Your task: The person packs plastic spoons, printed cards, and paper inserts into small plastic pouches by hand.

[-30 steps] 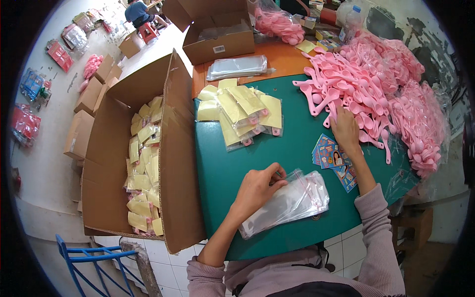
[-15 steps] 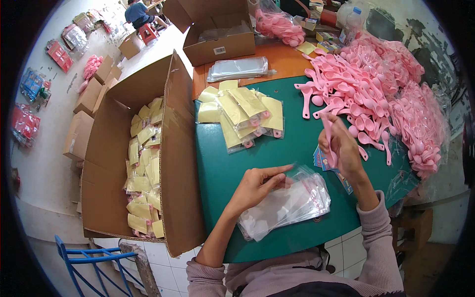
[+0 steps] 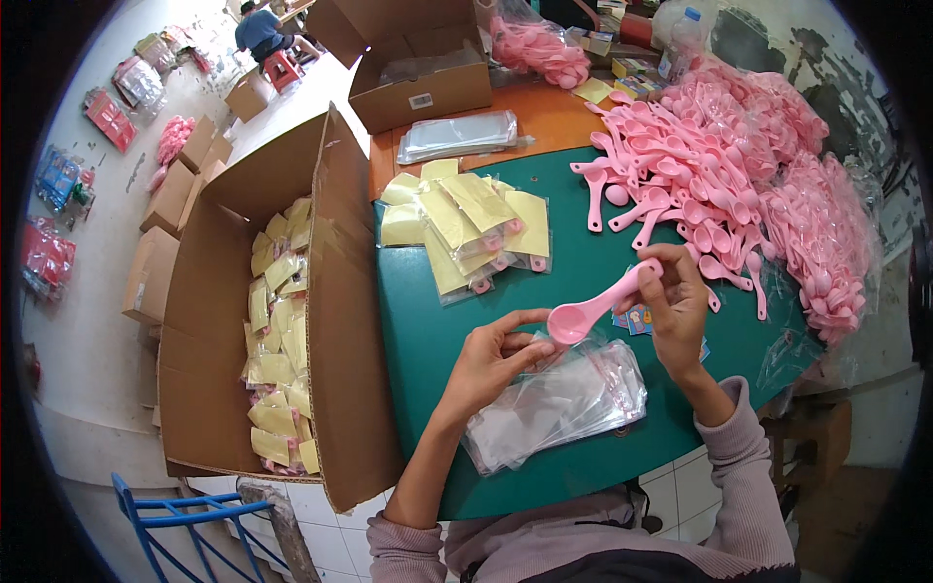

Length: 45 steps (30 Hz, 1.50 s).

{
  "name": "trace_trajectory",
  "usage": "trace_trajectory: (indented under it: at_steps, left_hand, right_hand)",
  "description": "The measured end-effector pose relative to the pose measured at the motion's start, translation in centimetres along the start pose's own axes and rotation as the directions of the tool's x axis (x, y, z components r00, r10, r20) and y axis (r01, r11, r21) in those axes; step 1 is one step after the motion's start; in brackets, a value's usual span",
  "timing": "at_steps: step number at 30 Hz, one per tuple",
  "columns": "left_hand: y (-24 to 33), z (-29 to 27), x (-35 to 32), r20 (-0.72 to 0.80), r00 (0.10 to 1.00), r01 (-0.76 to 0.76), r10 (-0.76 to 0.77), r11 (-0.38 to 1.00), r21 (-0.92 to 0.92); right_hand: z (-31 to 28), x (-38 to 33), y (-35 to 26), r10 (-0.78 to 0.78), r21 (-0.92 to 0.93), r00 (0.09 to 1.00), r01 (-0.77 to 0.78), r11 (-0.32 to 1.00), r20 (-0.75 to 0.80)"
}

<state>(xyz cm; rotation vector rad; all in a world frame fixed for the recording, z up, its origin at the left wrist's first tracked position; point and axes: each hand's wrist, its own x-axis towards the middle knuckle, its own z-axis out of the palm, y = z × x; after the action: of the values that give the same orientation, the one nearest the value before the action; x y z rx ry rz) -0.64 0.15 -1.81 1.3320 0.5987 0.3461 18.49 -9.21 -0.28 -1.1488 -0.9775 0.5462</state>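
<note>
Pinched by the end of its handle, a pink measuring spoon (image 3: 573, 324) is in my right hand (image 3: 677, 303), its bowl toward the left. My left hand (image 3: 496, 361) is at that bowl, thumb and fingers bent around what looks like the edge of a clear plastic bag; the fingertips are partly hidden. Under both hands lies a stack of clear plastic bags (image 3: 573, 398) on the green table mat (image 3: 428, 340). Blue printed cards (image 3: 637, 319) show partly behind my right hand. A large heap of pink spoons (image 3: 680, 175) covers the far right.
Filled bags with yellow cards (image 3: 466, 219) are piled at the far left of the mat. A tall cardboard box (image 3: 355, 321) holding many more stands left of the table. Behind are another stack of clear bags (image 3: 457, 136), an open carton (image 3: 418, 83) and a bottle (image 3: 685, 44). A person (image 3: 260, 31) sits far off.
My right hand has turned the pink spoon from upright to slanting, with its bowl now down at my left hand. The left hand's pointing finger has bent in. The view has shifted slightly.
</note>
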Motion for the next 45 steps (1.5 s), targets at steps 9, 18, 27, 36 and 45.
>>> trace_trajectory:
  at_steps: [9,18,27,36,45]
  left_hand:
    - [-0.1,0.1,-0.1,0.000,1.000,-0.010,0.010,0.999,0.049]
    - [-0.1,-0.1,-0.6,0.094,0.996,-0.022,-0.010,0.941,0.338]
    - [-0.3,0.3,-1.0,0.085,0.996,-0.029,0.025,0.999,0.043]
    - [1.0,0.4,-0.6,0.071,0.997,0.054,-0.038,0.972,-0.230]
    - [0.8,0.3,-0.7,0.133,0.987,0.123,-0.093,0.962,-0.243]
  right_hand:
    - [0.8,-0.5,-0.4,0.063,-0.021,0.994,-0.062,0.998,0.092]
    - [0.9,-0.8,0.2,0.080,-0.068,0.989,-0.072,0.995,0.124]
    - [0.8,-0.5,-0.8,-0.146,-0.210,0.798,0.322,0.923,0.584]
    - [-6.3,1.6,0.8,0.281,-0.913,0.921,0.150,0.380,0.268]
    - [-7.1,2.4,0.1,0.227,-0.895,0.937,0.153,0.419,0.266]
